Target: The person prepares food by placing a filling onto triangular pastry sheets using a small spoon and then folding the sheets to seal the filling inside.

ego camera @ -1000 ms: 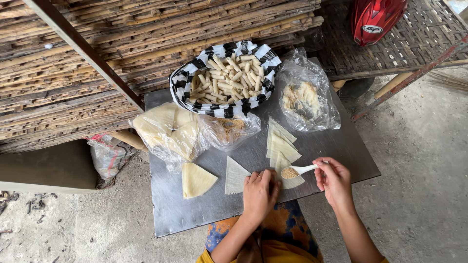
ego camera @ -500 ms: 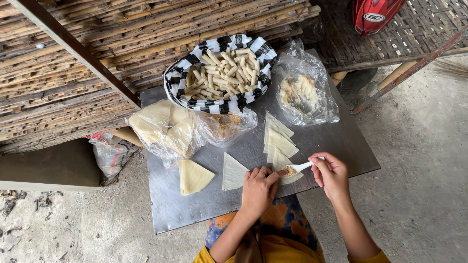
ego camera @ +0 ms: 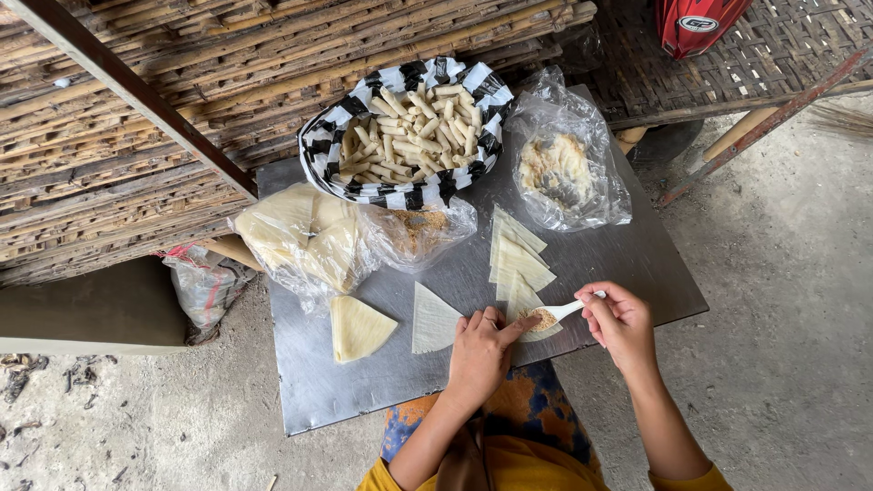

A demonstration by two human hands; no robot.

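My right hand (ego camera: 620, 323) grips a small white spoon (ego camera: 556, 313) loaded with brown crumbly filling, its bowl over a pale triangular wrapper (ego camera: 527, 303) near the front edge of the metal tabletop (ego camera: 627, 259). My left hand (ego camera: 479, 353) rests flat on the table, its fingertips touching that wrapper beside the spoon. A row of several overlapping triangular wrappers (ego camera: 515, 255) runs back from there. Two single triangles, one white (ego camera: 432, 320) and one yellowish (ego camera: 356, 327), lie to the left.
A black-and-white checked basket (ego camera: 406, 193) full of rolled sticks stands at the back. Clear bags hold wrappers (ego camera: 300, 238), brown filling (ego camera: 416, 232) and crumbly mix (ego camera: 564, 168). Stacked bamboo (ego camera: 145, 145) fills the left, a red helmet (ego camera: 696, 23) top right, concrete floor around.
The view has shifted slightly. My right hand has brought the spoon's bowl down to the wrapper by my left fingertips.
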